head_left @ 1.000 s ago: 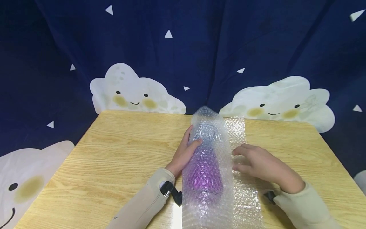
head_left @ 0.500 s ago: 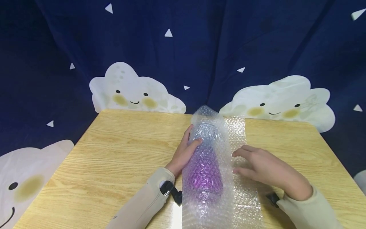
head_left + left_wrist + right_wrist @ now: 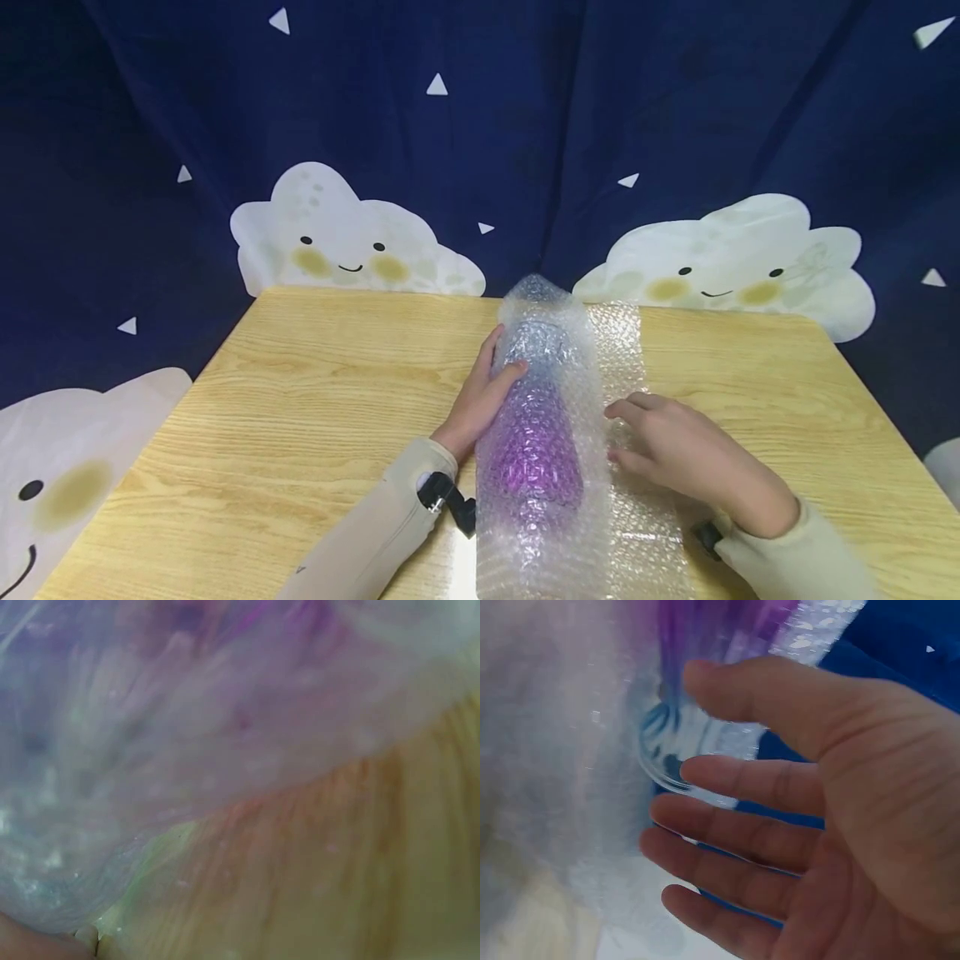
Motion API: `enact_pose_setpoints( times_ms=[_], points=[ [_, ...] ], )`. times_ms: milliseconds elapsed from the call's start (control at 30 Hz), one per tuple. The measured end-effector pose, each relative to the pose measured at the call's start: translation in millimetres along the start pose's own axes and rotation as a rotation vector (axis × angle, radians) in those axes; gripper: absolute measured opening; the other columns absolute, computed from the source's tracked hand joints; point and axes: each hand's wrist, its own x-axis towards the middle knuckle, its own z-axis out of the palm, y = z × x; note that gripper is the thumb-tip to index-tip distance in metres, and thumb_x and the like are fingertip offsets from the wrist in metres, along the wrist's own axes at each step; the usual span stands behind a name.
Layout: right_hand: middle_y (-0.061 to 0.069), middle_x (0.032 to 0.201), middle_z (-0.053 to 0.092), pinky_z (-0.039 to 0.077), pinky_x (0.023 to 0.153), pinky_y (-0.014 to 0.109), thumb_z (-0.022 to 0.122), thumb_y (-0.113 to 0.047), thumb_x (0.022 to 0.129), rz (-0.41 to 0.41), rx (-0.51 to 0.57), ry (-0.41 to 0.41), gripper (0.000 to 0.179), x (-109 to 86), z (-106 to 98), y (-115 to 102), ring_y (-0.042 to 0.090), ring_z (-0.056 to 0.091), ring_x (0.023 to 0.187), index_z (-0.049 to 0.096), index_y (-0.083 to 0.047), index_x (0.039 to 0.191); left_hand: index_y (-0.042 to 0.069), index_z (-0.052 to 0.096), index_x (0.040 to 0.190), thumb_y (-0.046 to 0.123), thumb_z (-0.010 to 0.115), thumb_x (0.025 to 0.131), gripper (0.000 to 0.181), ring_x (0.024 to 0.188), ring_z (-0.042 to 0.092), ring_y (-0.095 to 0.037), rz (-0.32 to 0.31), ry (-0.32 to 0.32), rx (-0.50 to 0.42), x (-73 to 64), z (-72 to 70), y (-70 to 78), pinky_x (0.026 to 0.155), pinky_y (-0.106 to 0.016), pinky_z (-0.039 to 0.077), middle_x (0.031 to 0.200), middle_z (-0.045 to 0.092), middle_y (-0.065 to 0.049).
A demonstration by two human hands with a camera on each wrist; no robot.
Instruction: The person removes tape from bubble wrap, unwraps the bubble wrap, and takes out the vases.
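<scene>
A long see-through piece, purple low down and bluish higher up, lies under bubble wrap (image 3: 600, 467) in the head view. Its purple part (image 3: 534, 442) shows through the wrap, so its exact kind stays blurred. My left hand (image 3: 480, 400) holds its left side, thumb laid over the top. The left wrist view shows the wrap close up and blurred. Just to the right, my right hand (image 3: 686, 450) hovers over the loose wrap, fingers spread and holding nothing. In the right wrist view, a clear rounded rim (image 3: 660, 776) shows behind the fingers.
A light wooden table (image 3: 300, 400) bears everything. Its far edge meets a dark blue curtain (image 3: 375, 100) with smiling white clouds. The flat strip of wrap on the right (image 3: 645, 533) runs along the table toward me.
My right hand shifts a little right, then back left toward the wrapped piece. The left hand keeps its hold, and the wrapped piece stays in place.
</scene>
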Motion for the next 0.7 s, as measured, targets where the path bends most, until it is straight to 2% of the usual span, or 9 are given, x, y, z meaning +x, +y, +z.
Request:
enact_pose_setpoints(
  times_ms=[133, 367, 567, 700],
  points=[
    [0.009, 0.116, 0.073, 0.062, 0.090, 0.047, 0.082, -0.032, 0.085, 0.023, 0.000, -0.004, 0.046, 2.3, 8, 1, 0.026, 0.071, 0.101, 0.071, -0.005, 0.121, 0.055, 0.014, 0.160, 0.061, 0.057, 0.095, 0.078, 0.161, 0.022, -0.032, -0.006, 0.000, -0.007, 0.1, 0.2, -0.5, 0.129, -0.067, 0.017, 0.176, 0.016, 0.003],
    [0.022, 0.141, 0.064, 0.055, 0.106, 0.057, 0.081, -0.035, 0.086, 0.057, 0.039, -0.052, 0.064, 4.4, 13, 0, 0.042, 0.063, 0.127, 0.063, 0.001, 0.136, 0.055, 0.014, 0.161, 0.062, 0.056, 0.095, 0.078, 0.161, 0.022, -0.033, -0.007, 0.006, 0.004, -1.7, 0.4, 1.3, 0.128, -0.069, 0.017, 0.176, 0.016, 0.002],
    [0.031, 0.149, 0.055, 0.051, 0.110, 0.059, 0.079, -0.028, 0.085, 0.075, 0.080, -0.089, 0.075, 4.5, 20, 1, 0.049, 0.059, 0.130, 0.053, 0.008, 0.145, 0.054, 0.014, 0.161, 0.062, 0.056, 0.095, 0.079, 0.161, 0.022, -0.033, -0.007, 0.005, 0.001, -1.1, 0.0, 0.8, 0.128, -0.068, 0.017, 0.176, 0.015, 0.003],
    [0.033, 0.152, 0.050, 0.049, 0.112, 0.060, 0.082, -0.026, 0.081, 0.071, 0.109, -0.131, 0.077, 5.6, 25, 1, 0.051, 0.057, 0.133, 0.053, 0.009, 0.143, 0.052, 0.014, 0.162, 0.061, 0.057, 0.095, 0.080, 0.161, 0.022, -0.033, -0.008, 0.001, -0.004, -0.4, 0.1, 0.1, 0.128, -0.067, 0.018, 0.176, 0.016, 0.002]
  ],
)
